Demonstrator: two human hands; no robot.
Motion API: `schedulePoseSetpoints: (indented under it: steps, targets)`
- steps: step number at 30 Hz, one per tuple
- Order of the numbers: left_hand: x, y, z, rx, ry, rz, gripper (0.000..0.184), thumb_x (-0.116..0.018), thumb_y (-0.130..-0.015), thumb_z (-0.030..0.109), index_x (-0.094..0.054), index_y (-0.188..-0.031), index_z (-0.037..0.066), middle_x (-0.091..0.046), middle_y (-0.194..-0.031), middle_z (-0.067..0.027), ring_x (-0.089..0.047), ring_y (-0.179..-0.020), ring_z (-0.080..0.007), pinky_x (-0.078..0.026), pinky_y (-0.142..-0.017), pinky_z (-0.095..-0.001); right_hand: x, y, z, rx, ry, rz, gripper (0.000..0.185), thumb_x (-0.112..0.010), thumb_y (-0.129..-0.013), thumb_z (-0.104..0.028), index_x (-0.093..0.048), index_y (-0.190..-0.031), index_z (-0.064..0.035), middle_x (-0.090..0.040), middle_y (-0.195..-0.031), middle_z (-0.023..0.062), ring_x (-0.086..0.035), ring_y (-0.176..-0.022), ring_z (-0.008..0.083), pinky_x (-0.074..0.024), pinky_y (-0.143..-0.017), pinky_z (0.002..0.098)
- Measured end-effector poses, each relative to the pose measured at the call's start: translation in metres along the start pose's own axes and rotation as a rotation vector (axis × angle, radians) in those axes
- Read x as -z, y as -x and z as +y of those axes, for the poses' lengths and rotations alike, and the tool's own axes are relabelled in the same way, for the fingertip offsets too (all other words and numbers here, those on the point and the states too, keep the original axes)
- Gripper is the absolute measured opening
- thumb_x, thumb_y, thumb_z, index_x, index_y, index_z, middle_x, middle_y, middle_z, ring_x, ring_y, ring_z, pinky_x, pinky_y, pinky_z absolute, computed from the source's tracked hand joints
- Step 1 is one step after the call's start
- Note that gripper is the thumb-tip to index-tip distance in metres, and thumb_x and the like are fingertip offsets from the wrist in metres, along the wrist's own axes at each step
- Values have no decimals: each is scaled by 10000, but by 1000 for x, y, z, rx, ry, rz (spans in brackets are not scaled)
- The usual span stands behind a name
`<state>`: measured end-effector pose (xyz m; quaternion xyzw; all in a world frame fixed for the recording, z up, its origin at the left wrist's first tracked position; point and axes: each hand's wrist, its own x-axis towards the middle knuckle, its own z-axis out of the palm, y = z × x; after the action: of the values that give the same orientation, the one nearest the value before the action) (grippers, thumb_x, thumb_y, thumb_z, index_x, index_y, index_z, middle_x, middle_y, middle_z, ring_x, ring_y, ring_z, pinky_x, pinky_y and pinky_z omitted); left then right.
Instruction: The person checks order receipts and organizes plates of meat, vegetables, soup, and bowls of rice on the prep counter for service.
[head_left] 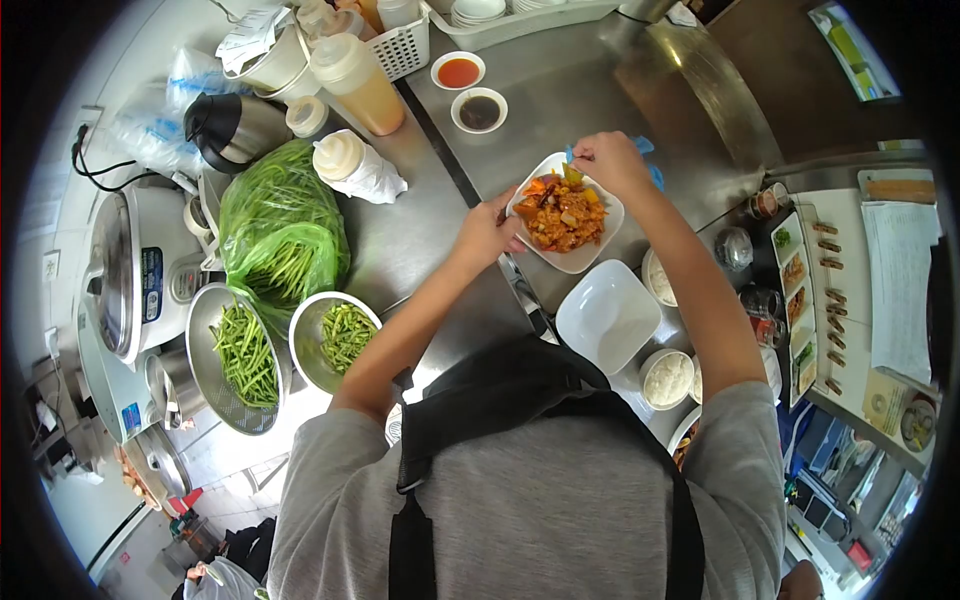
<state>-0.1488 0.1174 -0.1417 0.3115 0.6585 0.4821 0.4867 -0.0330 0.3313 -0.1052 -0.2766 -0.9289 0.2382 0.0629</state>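
A white squared plate (580,262) holds a saucy orange-red stir-fry (562,214) with chunks of vegetable. At the plate's left edge, my left hand (488,230) grips the rim, thumb and fingers closed on it. My right hand (608,160) is closed over the far rim, its fingers pinching a blue cloth (642,146) that shows on both sides of the hand. Part of that cloth is hidden under the fingers. Just nearer to me stands a bare white squared bowl (608,318), apart from both hands.
Two sauce dishes, red (458,72) and dark (479,111), sit beyond the plate. Rice bowls (667,380) stand near my right arm. On the left are a green bag of vegetables (280,230), a colander of green beans (243,355), squeeze bottles (358,85) and a rice cooker (150,270).
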Motion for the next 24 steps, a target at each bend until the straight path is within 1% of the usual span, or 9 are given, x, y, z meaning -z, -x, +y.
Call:
schedulePoseSetpoints:
  steps: [3, 6, 9, 12, 15, 18, 21, 23, 24]
  targets:
    - [5, -2, 1, 1, -33, -18, 491, -451, -839, 31, -460, -1328, 69, -645, -721, -110, -651, -542, -151, -529, -519, -259, -8, -9, 4, 102, -57, 0, 185, -690, -735, -166, -685, -871, -41, -658, -799, 160, -653, -723, 285, -502, -662, 349]
    - [7, -3, 4, 14, -63, -36, 491, -439, -846, 42, -452, -1336, 77, -643, -733, -98, -647, -554, -136, -530, -530, -249, 1, -9, 8, 69, -96, -97, 211, -672, -744, -172, -685, -936, -85, -667, -860, 142, -639, -787, 303, -501, -718, 385]
    - [11, -6, 5, 6, -94, -67, 492, -418, -864, 55, -425, -1355, 74, -641, -765, -77, -644, -593, -119, -536, -553, -235, 23, 2, 18, -49, -88, 67, 213, -663, -744, -154, -681, -945, -86, -665, -851, 146, -640, -764, 307, -501, -718, 384]
    - [10, -4, 0, 26, -83, -51, 493, -423, -857, 53, -437, -1348, 81, -642, -752, -79, -645, -576, -125, -534, -543, -239, 20, 16, 45, -151, 43, 238, 201, -662, -744, -143, -681, -935, -84, -663, -825, 144, -639, -752, 306, -504, -703, 385]
    - [9, -9, -2, 28, -24, -42, 501, -448, -837, 51, -455, -1337, 84, -639, -724, -91, -646, -538, -139, -528, -511, -252, -13, 39, 78, -42, 217, 137, 217, -658, -753, -114, -672, -967, -81, -669, -828, 141, -667, -779, 259, -522, -668, 313]
    - [11, -3, 0, 47, -1, -41, 498, -450, -845, 53, -445, -1342, 75, -634, -713, -89, -647, -544, -135, -531, -511, -250, -4, 28, 93, -133, -17, -43, 250, -677, -753, -136, -674, -995, -70, -679, -885, 132, -672, -799, 226, -527, -659, 303]
    - [12, -8, 2, 41, -37, -61, 493, -446, -863, 57, -426, -1355, 74, -635, -735, -87, -649, -573, -129, -536, -536, -243, 22, 16, 39, -415, -602, -23, 241, -700, -715, -139, -699, -942, -57, -679, -856, 131, -637, -724, 249, -521, -694, 299]
    - [15, -6, 8, 54, -76, -89, 490, -433, -887, 63, -400, -1375, 82, -646, -797, -84, -652, -622, -122, -542, -578, -232, 21, 9, 16, -344, -573, -92, 262, -704, -710, -138, -695, -951, -35, -682, -847, 140, -648, -730, 237, -524, -685, 301]
    - [15, -6, 7, 43, -68, -77, 484, -440, -878, 62, -418, -1361, 78, -642, -769, -84, -650, -597, -125, -541, -558, -237, 19, 7, 10, -310, -559, -128, 272, -706, -708, -138, -693, -955, -25, -683, -843, 145, -653, -733, 231, -526, -681, 302]
